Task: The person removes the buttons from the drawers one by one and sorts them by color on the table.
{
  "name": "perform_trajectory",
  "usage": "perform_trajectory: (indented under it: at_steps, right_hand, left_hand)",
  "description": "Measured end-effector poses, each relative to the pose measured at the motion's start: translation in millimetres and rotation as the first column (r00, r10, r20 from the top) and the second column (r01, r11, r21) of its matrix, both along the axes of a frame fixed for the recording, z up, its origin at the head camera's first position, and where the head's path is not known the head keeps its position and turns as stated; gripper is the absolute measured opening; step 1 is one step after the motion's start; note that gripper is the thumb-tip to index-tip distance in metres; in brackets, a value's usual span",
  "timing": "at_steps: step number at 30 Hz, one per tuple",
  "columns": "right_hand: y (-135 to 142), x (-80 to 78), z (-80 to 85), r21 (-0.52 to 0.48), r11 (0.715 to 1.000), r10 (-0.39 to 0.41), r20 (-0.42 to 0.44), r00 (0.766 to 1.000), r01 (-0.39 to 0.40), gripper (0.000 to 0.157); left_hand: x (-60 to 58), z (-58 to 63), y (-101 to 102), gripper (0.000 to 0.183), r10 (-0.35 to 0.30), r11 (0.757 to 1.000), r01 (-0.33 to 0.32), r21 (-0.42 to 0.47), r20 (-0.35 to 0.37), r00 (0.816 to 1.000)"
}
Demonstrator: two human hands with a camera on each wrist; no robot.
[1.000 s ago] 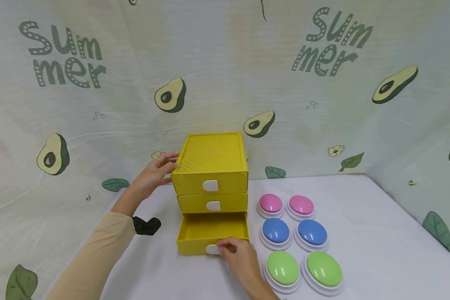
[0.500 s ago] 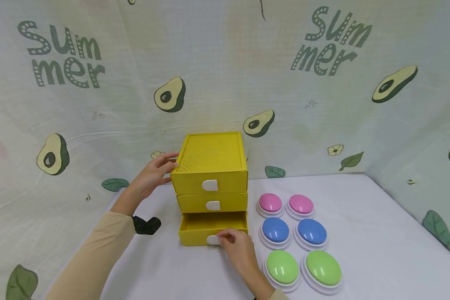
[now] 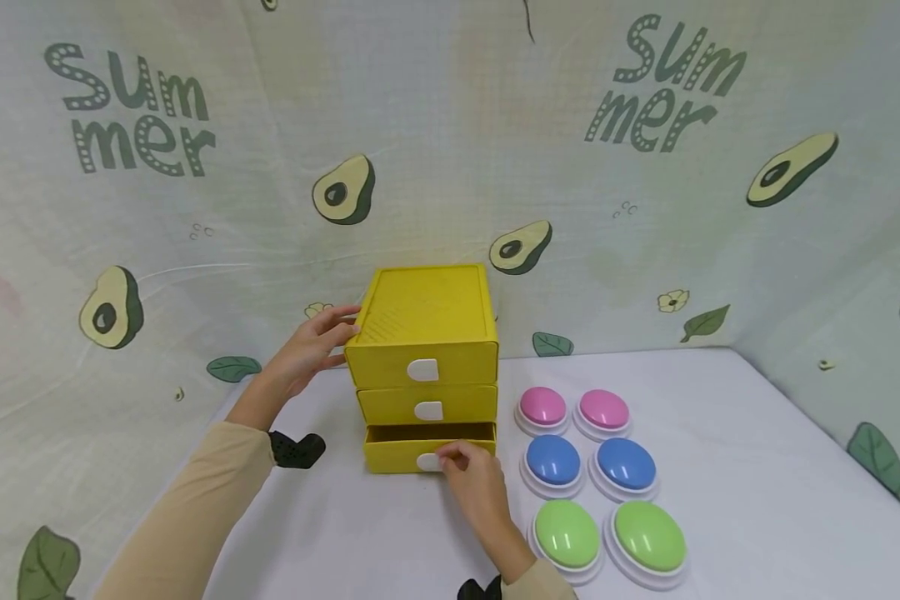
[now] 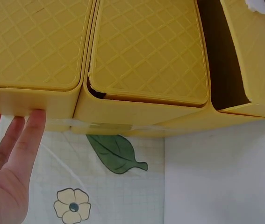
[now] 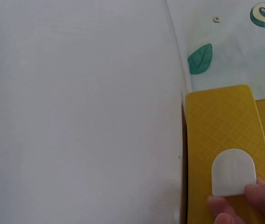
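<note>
A yellow unit of three stacked drawers [image 3: 427, 304] stands on the white table, each drawer front bearing a white tab. My left hand [image 3: 303, 358] rests its extended fingers against the unit's upper left side; the left wrist view shows the fingertips [image 4: 38, 116] touching that side wall. With thumb and fingers my right hand [image 3: 476, 492] pinches the white tab [image 5: 233, 172] of the bottom drawer [image 3: 393, 458]. This drawer sticks out a little, leaving a narrow dark gap above its front. The upper two drawers are pushed in.
Right of the unit are pairs of round push buttons on white bases: pink [image 3: 543, 406], blue [image 3: 552, 460] and green [image 3: 567, 533]. A cloth printed with avocados [image 3: 343, 190] hangs behind the table [image 3: 750, 467]. Black straps [image 3: 297, 451] show at the wrists.
The bottom drawer has slid inward, from well pulled out to a small gap. My right hand has moved forward with its tab. My left hand has stayed at the unit's side.
</note>
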State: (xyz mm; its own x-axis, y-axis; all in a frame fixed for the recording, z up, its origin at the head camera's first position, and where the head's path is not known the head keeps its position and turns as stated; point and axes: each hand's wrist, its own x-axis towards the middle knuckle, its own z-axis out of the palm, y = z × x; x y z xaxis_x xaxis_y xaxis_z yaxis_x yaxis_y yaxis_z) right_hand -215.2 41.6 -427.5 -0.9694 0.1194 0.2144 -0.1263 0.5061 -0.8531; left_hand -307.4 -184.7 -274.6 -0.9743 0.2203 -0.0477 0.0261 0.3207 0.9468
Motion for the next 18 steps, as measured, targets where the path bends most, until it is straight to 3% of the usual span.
perform_trajectory:
  at_steps: [18]
  right_hand:
    - [-5,-14.4,-3.8,-0.017,0.998,-0.059,-0.017,0.998,0.059,0.005]
  left_hand:
    - [-1.0,-2.2,0,0.054,-0.004,1.0,0.004,0.011,-0.01,1.0]
